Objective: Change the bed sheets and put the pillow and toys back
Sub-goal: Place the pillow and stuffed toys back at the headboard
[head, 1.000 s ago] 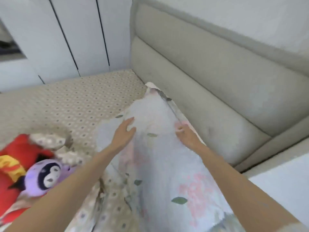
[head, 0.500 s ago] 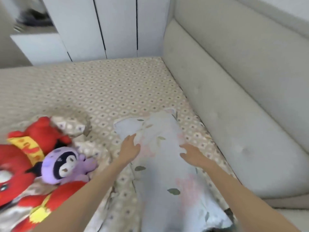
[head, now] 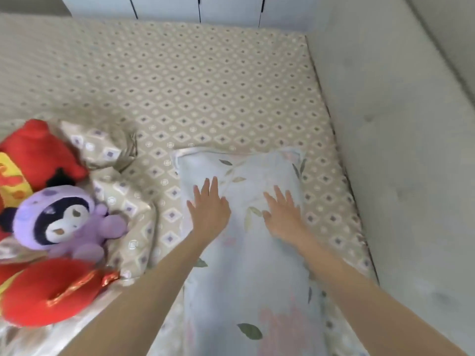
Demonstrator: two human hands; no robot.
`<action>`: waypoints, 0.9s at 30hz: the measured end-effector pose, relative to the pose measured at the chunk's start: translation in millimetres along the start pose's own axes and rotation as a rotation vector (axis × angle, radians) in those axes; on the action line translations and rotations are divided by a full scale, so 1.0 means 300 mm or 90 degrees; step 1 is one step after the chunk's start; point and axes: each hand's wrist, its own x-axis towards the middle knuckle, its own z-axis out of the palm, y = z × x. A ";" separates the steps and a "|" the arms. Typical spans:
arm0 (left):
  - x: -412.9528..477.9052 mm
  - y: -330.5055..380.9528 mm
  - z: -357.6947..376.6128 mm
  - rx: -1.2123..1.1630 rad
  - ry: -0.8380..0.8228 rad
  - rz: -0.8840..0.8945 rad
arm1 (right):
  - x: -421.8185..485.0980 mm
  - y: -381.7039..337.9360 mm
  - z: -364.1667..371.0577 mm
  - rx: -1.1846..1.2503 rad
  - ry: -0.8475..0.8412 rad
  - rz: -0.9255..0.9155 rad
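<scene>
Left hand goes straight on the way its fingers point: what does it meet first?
Left hand flat on the pillow; ahead only its far edge, then patterned sheet. Looks free as far as visible.

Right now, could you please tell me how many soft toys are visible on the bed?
3, all at the left edge: the upper red toy, the purple toy below it, the lower red toy nearest the camera. The reds may join out of frame.

My single head view: worn on the person's head, it looks steeply down and forward over the bed (head: pixel 205 73), near the pillow (head: pixel 244 265), headboard (head: pixel 398 150) along the right edge.
</scene>
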 end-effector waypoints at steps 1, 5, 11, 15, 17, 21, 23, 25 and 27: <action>0.036 0.016 0.013 -0.007 0.025 0.016 | 0.039 -0.005 -0.014 -0.002 0.062 -0.022; 0.172 0.032 0.093 0.005 0.194 0.109 | 0.200 -0.013 -0.008 -0.007 0.340 -0.121; 0.303 -0.112 0.449 0.199 0.021 0.086 | 0.400 0.094 0.304 -0.115 0.186 -0.042; 0.361 -0.140 0.521 0.172 -0.014 0.074 | 0.512 0.151 0.326 -0.088 0.107 -0.059; 0.343 -0.149 0.491 0.149 0.119 0.125 | 0.494 0.157 0.293 -0.092 0.267 -0.106; 0.175 -0.200 0.535 0.133 0.180 0.131 | 0.338 0.188 0.416 -0.116 0.287 -0.101; 0.135 -0.229 0.601 0.212 0.040 0.076 | 0.318 0.201 0.488 -0.162 0.168 -0.070; 0.155 -0.230 0.605 0.204 0.018 0.063 | 0.345 0.203 0.480 -0.141 0.157 -0.064; 0.160 -0.228 0.561 0.180 0.090 0.125 | 0.338 0.187 0.437 -0.106 0.222 -0.103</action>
